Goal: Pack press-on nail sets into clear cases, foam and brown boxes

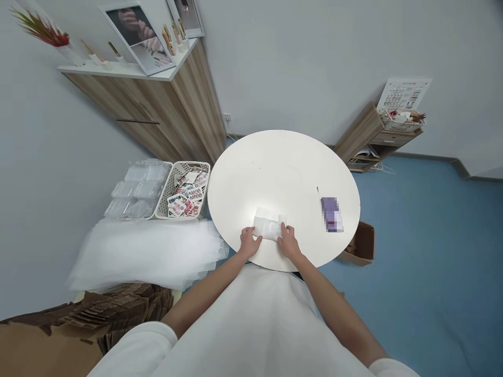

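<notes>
A small white packet [269, 224] of thin wrapping lies on the near part of the round white table [283, 173]. My left hand [249, 241] grips its left end with curled fingers. My right hand [288, 242] presses on its right end, fingers bent over the edge. Both hands touch the packet, which rests flat on the tabletop.
A purple box [332, 213] sits on the table's right side. Left of the table stand a white basket [184, 190] of nail cards, clear plastic cases [135, 189], white foam sheets [145, 254] and flat cardboard [118, 309]. A cardboard box [361, 243] sits on the blue floor.
</notes>
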### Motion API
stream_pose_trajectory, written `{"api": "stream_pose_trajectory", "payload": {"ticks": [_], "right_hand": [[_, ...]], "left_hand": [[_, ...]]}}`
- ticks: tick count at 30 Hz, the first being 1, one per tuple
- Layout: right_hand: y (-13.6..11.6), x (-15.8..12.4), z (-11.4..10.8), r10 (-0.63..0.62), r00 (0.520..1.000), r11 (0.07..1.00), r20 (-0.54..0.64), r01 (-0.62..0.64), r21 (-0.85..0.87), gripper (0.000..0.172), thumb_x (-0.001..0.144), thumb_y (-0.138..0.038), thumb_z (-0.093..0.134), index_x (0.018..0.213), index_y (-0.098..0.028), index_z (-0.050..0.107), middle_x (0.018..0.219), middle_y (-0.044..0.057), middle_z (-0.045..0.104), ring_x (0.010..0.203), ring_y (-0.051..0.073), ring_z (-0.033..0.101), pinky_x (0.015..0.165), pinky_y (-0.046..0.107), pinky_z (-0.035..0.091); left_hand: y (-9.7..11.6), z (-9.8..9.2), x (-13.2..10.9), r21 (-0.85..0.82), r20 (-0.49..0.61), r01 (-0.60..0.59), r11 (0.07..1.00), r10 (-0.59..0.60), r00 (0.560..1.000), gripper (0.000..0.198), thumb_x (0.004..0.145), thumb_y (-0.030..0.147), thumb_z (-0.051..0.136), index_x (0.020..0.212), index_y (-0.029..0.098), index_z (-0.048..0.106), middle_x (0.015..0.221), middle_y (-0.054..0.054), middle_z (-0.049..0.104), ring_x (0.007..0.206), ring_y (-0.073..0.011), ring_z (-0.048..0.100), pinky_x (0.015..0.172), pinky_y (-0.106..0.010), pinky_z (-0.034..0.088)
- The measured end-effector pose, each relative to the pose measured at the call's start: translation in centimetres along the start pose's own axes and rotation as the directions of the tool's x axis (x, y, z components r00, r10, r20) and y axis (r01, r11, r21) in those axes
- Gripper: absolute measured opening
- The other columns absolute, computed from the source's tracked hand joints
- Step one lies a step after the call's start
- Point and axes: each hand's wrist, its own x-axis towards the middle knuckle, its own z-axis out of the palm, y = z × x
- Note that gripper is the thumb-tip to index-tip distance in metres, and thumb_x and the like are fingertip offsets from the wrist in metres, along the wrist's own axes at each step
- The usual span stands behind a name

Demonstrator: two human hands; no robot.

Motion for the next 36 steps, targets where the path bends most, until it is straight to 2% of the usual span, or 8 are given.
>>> {"api": "stream_pose_trajectory", "payload": {"ticks": [6, 9, 14, 17, 22, 27, 32, 36], "right_hand": [[0.0, -1.0, 0.6, -0.026, 1.0, 0.998, 0.009, 0.025, 0.053, 0.061, 0.08, -0.026, 0.038, 0.136, -0.025, 0.013, 0.129, 0.012, 0.025, 0.089, 0.018, 0.054, 0.076, 0.03, 0.042], [0.1, -1.0, 0.6, -0.032, 0.999, 0.998, -0.028, 0.034, 0.06, 0.06, 0.079, -0.025, 0.042, 0.134, -0.025, 0.019, 0.127, 0.011, 0.026, 0.092, 0.019, 0.052, 0.077, 0.029, 0.042], [-0.3, -0.5, 0.5, -0.048, 0.999, 0.998, -0.023, 0.049, 0.042, 0.06, 0.078, -0.025, 0.044, 0.134, -0.023, 0.023, 0.106, 0.009, 0.04, 0.083, 0.018, 0.051, 0.072, 0.028, 0.041], [-0.7, -0.2, 0.7, -0.059, 0.998, 0.996, -0.008, 0.06, 0.061, 0.06, 0.077, -0.023, 0.044, 0.134, -0.022, 0.024, 0.099, 0.009, 0.046, 0.078, 0.018, 0.05, 0.068, 0.027, 0.04], [-0.2, 0.1, 0.4, -0.1, 0.995, 0.95, 0.002, 0.095, 0.296, 0.063, 0.071, -0.022, 0.048, 0.131, -0.022, 0.031, 0.085, 0.003, 0.049, 0.073, 0.015, 0.048, 0.067, 0.026, 0.04], [0.4, 0.3, 0.1, -0.035, 0.999, 0.792, 0.024, 0.013, 0.61, 0.05, 0.076, -0.031, 0.039, 0.125, -0.023, 0.039, 0.073, -0.002, 0.049, 0.068, 0.012, 0.048, 0.071, 0.027, 0.041], [-0.3, 0.9, 1.0, 0.092, 0.994, 0.84, -0.064, -0.043, 0.542, 0.044, 0.076, -0.035, 0.04, 0.117, -0.02, 0.044, 0.059, -0.005, 0.045, 0.06, 0.014, 0.048, 0.061, 0.026, 0.041], [-0.1, 0.9, 1.6, 0.028, 0.993, 0.894, -0.118, 0.028, 0.448, 0.044, 0.074, -0.027, 0.04, 0.118, -0.018, 0.041, 0.057, -0.006, 0.043, 0.056, 0.014, 0.047, 0.058, 0.026, 0.041]], "left_hand": [[0.5, -0.1, 0.1, -0.279, -0.057, 0.137, 0.95, -0.159, 0.986, 0.046, 0.069, 0.031, 0.06, 0.108, 0.019, 0.038, 0.118, -0.012, 0.042, 0.101, -0.019, 0.05, 0.085, -0.035, 0.042], [1.1, -0.4, 0.4, -0.368, -0.003, 0.192, 0.91, -0.207, 0.978, 0.054, 0.068, 0.033, 0.062, 0.111, 0.017, 0.035, 0.11, -0.012, 0.05, 0.088, -0.0156, 0.056, 0.073, -0.03, 0.047], [3.0, -0.6, 0.9, -0.189, 0.1, 0.044, 0.981, -0.025, 0.995, 0.012, 0.071, 0.024, 0.056, 0.079, 0.017, 0.054, 0.079, -0.004, 0.06, 0.071, -0.0129, 0.057, 0.063, -0.025, 0.046], [4.3, 0.1, 1.0, -0.063, 0.155, -0.089, 0.994, 0.097, 0.983, 0.002, 0.07, 0.02, 0.054, 0.07, 0.018, 0.055, 0.07, -0.001, 0.059, 0.065, -0.0123, 0.055, 0.059, -0.024, 0.045], [5.5, 2.0, 1.0, 0.058, 0.256, -0.215, 0.975, 0.193, 0.947, 0.007, 0.072, 0.016, 0.048, 0.071, 0.018, 0.056, 0.07, -0.002, 0.06, 0.065, -0.014, 0.056, 0.057, -0.025, 0.044], [5.4, 2.3, 0.5, 0.068, 0.301, -0.263, 0.962, 0.232, 0.925, 0.018, 0.077, 0.017, 0.041, 0.076, 0.018, 0.058, 0.078, -0.003, 0.063, 0.076, -0.0173, 0.058, 0.068, -0.029, 0.045], [4.2, 1.5, -0.6, -0.071, 0.314, -0.275, 0.959, 0.284, 0.906, 0.028, 0.079, 0.016, 0.039, 0.104, 0.018, 0.05, 0.089, -0.003, 0.063, 0.079, -0.0144, 0.06, 0.072, -0.027, 0.047], [3.2, 0.6, -1.0, -0.015, 0.199, -0.409, 0.912, 0.404, 0.893, 0.03, 0.078, 0.02, 0.044, 0.108, 0.018, 0.048, 0.101, -0.007, 0.059, 0.087, -0.0161, 0.058, 0.078, -0.031, 0.046]]}}
